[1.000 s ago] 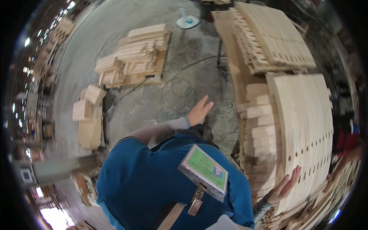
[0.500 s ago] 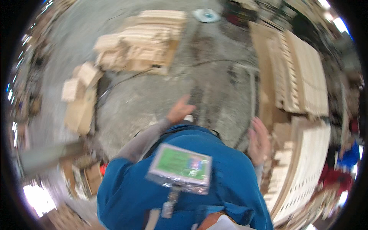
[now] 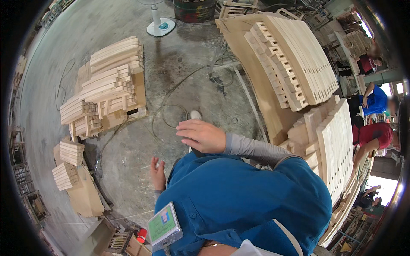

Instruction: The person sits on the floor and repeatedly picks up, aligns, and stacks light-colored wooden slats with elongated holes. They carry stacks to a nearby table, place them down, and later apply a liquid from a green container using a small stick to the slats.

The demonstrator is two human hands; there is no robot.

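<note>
In front of my body, my right hand (image 3: pixel 200 135) reaches across toward the left. Its fingers are stretched out and it holds nothing. Lower and to the left, my left hand (image 3: pixel 157 173) is raised by my side with its fingers apart, also without anything in it. Neither hand touches the wood around me. To my right lies a row of pale wooden boards with holes (image 3: pixel 305 55) on a cardboard sheet (image 3: pixel 252 64). Nearer on that side, more pale boards (image 3: pixel 335 145) stand in a row beside my right arm.
Stacked wooden bars (image 3: pixel 109 81) lie on cardboard at the left, with smaller bar bundles (image 3: pixel 70 152) nearer. Cables (image 3: pixel 173 91) cross the concrete floor. A stand fan's white base (image 3: pixel 161 28) and a dark drum (image 3: pixel 194 10) are far off. Other people (image 3: pixel 376 100) are at the right.
My view has turned right, so the wood stacks and fan base sit farther left. My right hand has swung from the right side across my front; my left hand is now lower and nearer my side.
</note>
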